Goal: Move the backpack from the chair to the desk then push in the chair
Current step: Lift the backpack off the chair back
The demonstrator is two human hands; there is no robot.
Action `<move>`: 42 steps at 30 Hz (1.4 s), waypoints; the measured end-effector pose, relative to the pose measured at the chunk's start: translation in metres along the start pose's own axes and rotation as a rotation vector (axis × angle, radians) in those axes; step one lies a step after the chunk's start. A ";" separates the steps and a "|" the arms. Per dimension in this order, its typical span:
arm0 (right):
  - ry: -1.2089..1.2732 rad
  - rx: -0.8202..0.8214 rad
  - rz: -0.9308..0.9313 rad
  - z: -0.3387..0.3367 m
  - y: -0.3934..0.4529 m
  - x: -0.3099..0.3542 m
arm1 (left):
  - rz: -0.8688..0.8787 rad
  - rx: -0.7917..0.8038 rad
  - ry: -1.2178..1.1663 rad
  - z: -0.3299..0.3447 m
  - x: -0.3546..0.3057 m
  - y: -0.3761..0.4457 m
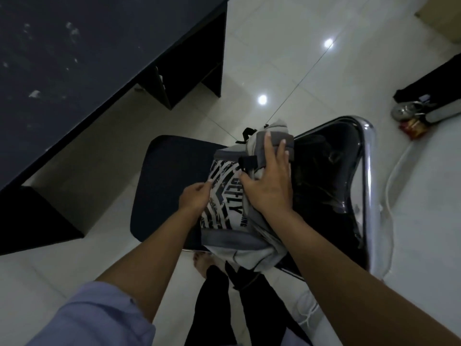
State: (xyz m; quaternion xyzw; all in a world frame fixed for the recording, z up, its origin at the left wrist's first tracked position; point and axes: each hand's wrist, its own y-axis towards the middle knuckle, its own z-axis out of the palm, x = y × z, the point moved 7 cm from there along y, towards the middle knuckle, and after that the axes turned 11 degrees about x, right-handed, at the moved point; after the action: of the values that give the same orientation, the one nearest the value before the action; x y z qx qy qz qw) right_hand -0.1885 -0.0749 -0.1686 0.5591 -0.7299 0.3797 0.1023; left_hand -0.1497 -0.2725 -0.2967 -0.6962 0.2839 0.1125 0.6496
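On the dark seat of the chair (164,186), near the middle of the view, a grey backpack (239,211) with a black-and-white printed panel is seen standing against the backrest, which is edged by a chrome tube. The right hand (268,186) is laid over the upper part of the backpack, its fingers spread across a grey padded band and its thumb pressed against the printed panel; whether cloth is actually gripped beneath the palm cannot be told. The left hand (195,199) is closed on the left edge of the printed panel, with the fingertips curled out of sight behind the fabric. Lettering on the panel is partly covered by the right hand and cannot be read in full. The lower part of the backpack hangs over the near edge of the seat, and the chair's legs are hidden beneath it. The dark desk (82,61) is seen at upper left, well apart from the chair, its top cut off by the frame and marked with pale smudges; open compartments under it are too dark to be made out. A pale blue sleeve (94,318) is seen at lower left. Small objects (411,118) on the white tiled floor (287,53) at right are blurred and cannot be identified.
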 end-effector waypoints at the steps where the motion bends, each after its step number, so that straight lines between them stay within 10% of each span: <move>1: -0.015 -0.008 -0.002 0.004 0.002 -0.001 | -0.022 0.014 0.021 -0.001 0.007 0.014; 20: -0.042 -0.040 -0.085 0.007 0.004 0.000 | -0.112 0.244 -0.211 0.041 0.058 0.107; 42: 0.184 -0.231 -0.213 -0.082 -0.043 0.032 | 0.631 -0.411 0.457 -0.046 -0.114 -0.051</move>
State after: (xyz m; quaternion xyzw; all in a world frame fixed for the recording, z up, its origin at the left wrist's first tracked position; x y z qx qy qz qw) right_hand -0.1843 -0.0476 -0.0748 0.5806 -0.6929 0.3300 0.2718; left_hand -0.2250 -0.2885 -0.1879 -0.6973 0.5906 0.2026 0.3520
